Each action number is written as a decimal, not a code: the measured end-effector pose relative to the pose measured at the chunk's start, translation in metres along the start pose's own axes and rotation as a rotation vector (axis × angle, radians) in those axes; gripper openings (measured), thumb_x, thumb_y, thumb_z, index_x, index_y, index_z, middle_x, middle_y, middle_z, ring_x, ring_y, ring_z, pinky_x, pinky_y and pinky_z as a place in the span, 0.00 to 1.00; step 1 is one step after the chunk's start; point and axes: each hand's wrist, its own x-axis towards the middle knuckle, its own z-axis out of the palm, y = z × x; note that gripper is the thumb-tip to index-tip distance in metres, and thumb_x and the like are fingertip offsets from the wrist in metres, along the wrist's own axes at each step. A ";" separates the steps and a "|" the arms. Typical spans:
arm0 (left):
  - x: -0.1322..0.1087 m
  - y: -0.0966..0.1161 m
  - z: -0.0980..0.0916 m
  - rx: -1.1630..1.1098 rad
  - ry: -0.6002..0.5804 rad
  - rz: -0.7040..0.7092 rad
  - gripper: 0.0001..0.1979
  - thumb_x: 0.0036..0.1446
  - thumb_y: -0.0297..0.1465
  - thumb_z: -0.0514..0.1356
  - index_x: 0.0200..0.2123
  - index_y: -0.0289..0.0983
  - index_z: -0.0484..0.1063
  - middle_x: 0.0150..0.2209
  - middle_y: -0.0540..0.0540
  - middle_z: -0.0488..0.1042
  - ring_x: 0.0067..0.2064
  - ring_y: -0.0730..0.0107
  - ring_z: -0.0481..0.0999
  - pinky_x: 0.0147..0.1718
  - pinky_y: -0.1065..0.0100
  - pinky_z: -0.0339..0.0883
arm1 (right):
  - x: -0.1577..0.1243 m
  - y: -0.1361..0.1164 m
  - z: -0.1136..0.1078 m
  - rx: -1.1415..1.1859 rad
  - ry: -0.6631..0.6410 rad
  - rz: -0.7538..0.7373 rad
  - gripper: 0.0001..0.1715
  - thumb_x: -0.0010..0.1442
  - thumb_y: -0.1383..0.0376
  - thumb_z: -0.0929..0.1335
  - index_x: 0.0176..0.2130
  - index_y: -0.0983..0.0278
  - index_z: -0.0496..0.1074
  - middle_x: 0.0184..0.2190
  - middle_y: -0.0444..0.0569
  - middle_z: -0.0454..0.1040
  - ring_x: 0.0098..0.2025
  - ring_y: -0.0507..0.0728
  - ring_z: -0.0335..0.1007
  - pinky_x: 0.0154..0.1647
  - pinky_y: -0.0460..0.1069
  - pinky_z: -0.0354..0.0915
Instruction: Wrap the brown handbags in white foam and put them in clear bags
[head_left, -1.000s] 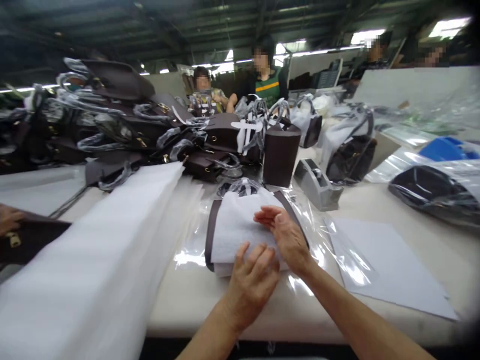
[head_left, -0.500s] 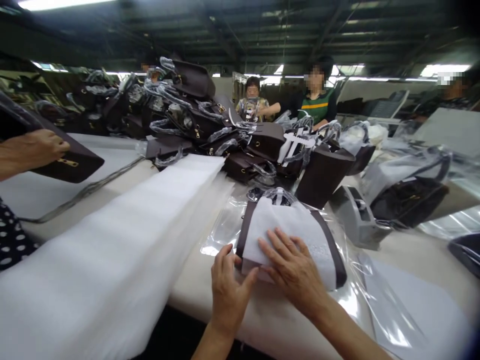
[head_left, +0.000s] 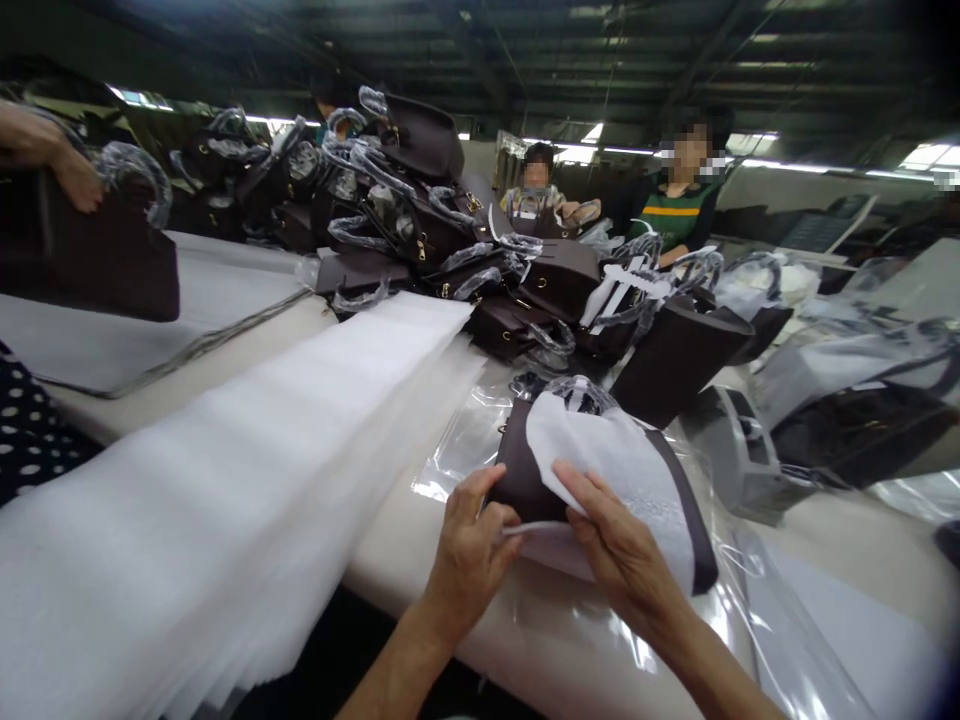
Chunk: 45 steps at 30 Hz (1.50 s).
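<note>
A dark brown handbag (head_left: 517, 455) lies on clear plastic in front of me, its wrapped handles pointing away. A white foam sheet (head_left: 630, 455) covers most of its upper face, with the left edge peeled back so the brown surface shows. My right hand (head_left: 622, 545) holds that lifted edge, thumb beneath and fingers on top. At the bag's near left corner, my left hand (head_left: 472, 540) pinches the lower foam edge between thumb and fingers, its forefinger against the bag's side. The exact grip under the fingers is partly hidden.
Stacked white foam sheets (head_left: 300, 430) lie left of the bag. Behind rises a heap of brown handbags (head_left: 420, 230). A grey tape dispenser (head_left: 739, 450) stands to the right. A co-worker's hand (head_left: 75, 175) holds another bag at far left; other people stand behind the heap.
My right hand has gone from lying flat on the foam to lifting its left edge. My left hand has closed at the bag's corner. The left co-worker's bag has shifted.
</note>
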 end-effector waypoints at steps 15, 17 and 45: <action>0.040 -0.013 -0.003 -0.186 -0.243 -0.038 0.05 0.53 0.27 0.59 0.26 0.37 0.66 0.58 0.40 0.57 0.49 0.65 0.66 0.50 0.60 0.64 | -0.003 0.002 -0.002 0.013 0.010 -0.252 0.33 0.60 0.75 0.59 0.63 0.60 0.49 0.58 0.50 0.59 0.59 0.57 0.56 0.59 0.54 0.58; 0.040 -0.014 -0.003 -0.182 -0.242 -0.062 0.04 0.52 0.25 0.59 0.26 0.37 0.66 0.60 0.42 0.54 0.50 0.64 0.65 0.51 0.59 0.62 | -0.003 0.002 -0.001 -0.013 -0.015 -0.295 0.35 0.59 0.76 0.58 0.63 0.61 0.48 0.58 0.51 0.59 0.59 0.58 0.55 0.59 0.55 0.58; 0.018 -0.037 0.010 -0.649 -0.261 -0.296 0.17 0.56 0.31 0.57 0.50 0.46 0.64 0.65 0.51 0.41 0.65 0.63 0.45 0.61 0.60 0.44 | -0.011 0.006 0.013 -0.426 -0.230 -0.576 0.23 0.62 0.75 0.57 0.56 0.72 0.61 0.58 0.56 0.58 0.62 0.64 0.46 0.58 0.58 0.58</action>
